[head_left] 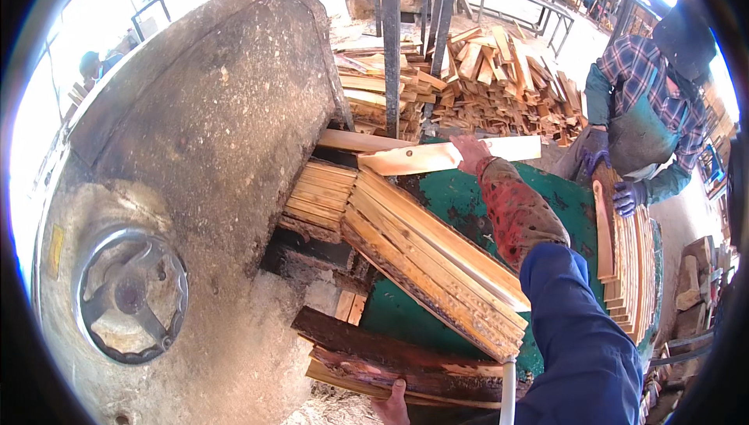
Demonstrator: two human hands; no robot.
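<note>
- The right hand lies spread across a pale board; how firmly it grips, I cannot tell.
- The left hand pinches the slabs at the lower edge, thumb on top, fingers hidden.
- The pale board lies at the far end of the slanting stack, over the green surface, beside the machine.
- The stack could fan out or topple, since its boards stand on edge with no strap visible.
- The slabs could slip if the thumb eases, as their left ends overhang.
- Splinters could catch the bare fingers on rough bark.
- Counts: one pale board, at least two slabs, one handwheel, one co-worker with two gloves; the stack's boards are too tightly packed to count.
</note>
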